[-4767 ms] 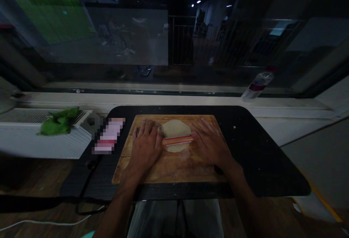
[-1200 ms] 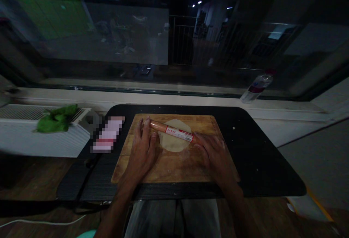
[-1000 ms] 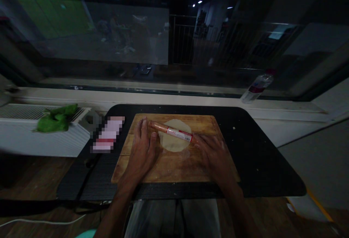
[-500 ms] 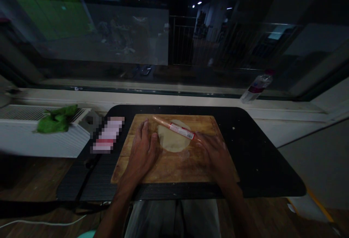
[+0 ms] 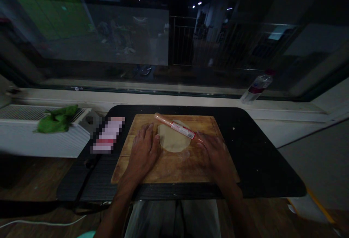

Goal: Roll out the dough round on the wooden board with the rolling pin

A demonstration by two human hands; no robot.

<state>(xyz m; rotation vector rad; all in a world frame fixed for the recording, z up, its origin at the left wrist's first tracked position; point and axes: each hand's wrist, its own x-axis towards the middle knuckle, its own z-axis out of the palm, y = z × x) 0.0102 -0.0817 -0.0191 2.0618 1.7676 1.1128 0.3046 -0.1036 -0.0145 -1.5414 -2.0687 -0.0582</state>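
Observation:
A round, flat sheet of dough [image 5: 174, 143] lies on a wooden cutting board [image 5: 169, 170]. Across its upper part slants a rolling pin [image 5: 167, 121] with a red and white printed label, its far end pointing up and left. My right hand [image 5: 215, 150] is closed around the near right end of the pin. On the left of the board my left hand [image 5: 144, 149] lies with its fingers stretched out, its thumb near the dough's left edge. That hand is apart from the pin and holds nothing.
The board sits on a black table [image 5: 259, 158]. A pixelated pink and white item [image 5: 109, 134] is on its left part. Beyond stand a bottle [image 5: 257, 88] on the windowsill [image 5: 174, 101] and a radiator [image 5: 60, 139] with a green cloth [image 5: 57, 119].
The rolling pin's far end has shifted slightly up and right. My left hand has come a little nearer to me and to the right, its fingers lower on the board. The dough looks unchanged.

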